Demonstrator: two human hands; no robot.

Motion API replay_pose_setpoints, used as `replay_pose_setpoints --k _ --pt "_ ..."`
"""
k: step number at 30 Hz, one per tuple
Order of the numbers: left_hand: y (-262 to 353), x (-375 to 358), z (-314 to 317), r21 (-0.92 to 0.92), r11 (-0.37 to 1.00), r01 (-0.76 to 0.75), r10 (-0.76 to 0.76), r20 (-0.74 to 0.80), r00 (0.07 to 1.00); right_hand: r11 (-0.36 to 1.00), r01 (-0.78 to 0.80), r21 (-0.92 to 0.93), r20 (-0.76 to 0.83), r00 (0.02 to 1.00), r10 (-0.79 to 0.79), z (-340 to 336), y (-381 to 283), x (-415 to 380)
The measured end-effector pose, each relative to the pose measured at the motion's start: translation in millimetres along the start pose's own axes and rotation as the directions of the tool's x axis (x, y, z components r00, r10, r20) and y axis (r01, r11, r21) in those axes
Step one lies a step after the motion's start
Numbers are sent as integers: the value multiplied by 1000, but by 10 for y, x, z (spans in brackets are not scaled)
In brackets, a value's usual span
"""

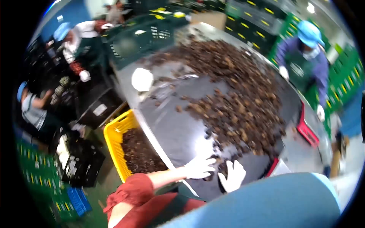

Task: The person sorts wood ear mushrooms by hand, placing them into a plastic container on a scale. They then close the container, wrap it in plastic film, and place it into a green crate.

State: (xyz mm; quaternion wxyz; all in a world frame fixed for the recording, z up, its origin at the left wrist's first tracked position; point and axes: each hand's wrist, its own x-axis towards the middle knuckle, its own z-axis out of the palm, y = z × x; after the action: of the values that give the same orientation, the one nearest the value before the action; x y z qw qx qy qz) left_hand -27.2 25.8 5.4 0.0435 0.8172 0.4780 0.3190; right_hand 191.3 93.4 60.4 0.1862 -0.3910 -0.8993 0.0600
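Observation:
A large heap of dark brown pieces that look like mushrooms (235, 110) spreads over the dark grey table top (167, 117). At the near edge of the table my left hand (199, 168), in a white glove, lies with fingers stretched out over a few dark pieces. My right hand (232, 176), gloved in white too, is just to its right with fingers extended and apart. A few brown pieces lie between the two hands, beside the heap's near end. I cannot see anything gripped in either hand.
A yellow basket (117, 150) of dark brown bits stands left of the table. A white round object (142, 79) sits on the table's left side. Red-edged scales (307, 133) lie at the right. Co-workers in blue caps stand right and left, among stacked green crates (344, 85).

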Motion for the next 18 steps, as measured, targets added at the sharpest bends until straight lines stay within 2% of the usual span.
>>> replay_pose_setpoints --k 1,2,3,4,6,9,10,12,14,15,18 --pt "67 -31 -68 -10 1000 -21 21 -33 999 996 42 74 104 993 -49 -121 -100 17" --pt "126 -28 -147 -43 998 41 -35 127 991 992 16 126 292 955 -53 -204 -171 -19" --pt "138 -121 -125 2 999 46 -46 20 999 994 107 14 215 971 -108 59 -109 -314" --pt "167 -214 -111 21 990 141 -142 40 989 994 74 79 285 954 -93 132 -115 -466" --pt "214 -380 -141 104 957 271 -271 -20 962 998 33 61 318 947 -51 85 -165 -650" --pt "263 -583 -158 64 924 378 -371 -97 924 994 -79 75 176 982 65 39 -174 -923" --pt "302 -638 -169 62 909 412 -408 -76 910 988 -122 91 128 986 109 25 -177 -1004" --pt "375 -681 -161 17 908 418 -417 -39 908 968 -239 75 73 970 234 16 -171 -1123" --pt "446 -667 -183 60 924 377 -380 76 922 927 -366 84 13 930 366 67 -171 -1205" --pt "484 -651 -154 27 934 355 -356 94 930 908 -410 83 54 912 407 101 -171 -1229" --pt "579 -540 -69 -89 974 210 -199 123 972 931 -293 216 109 955 275 161 -277 -1224"
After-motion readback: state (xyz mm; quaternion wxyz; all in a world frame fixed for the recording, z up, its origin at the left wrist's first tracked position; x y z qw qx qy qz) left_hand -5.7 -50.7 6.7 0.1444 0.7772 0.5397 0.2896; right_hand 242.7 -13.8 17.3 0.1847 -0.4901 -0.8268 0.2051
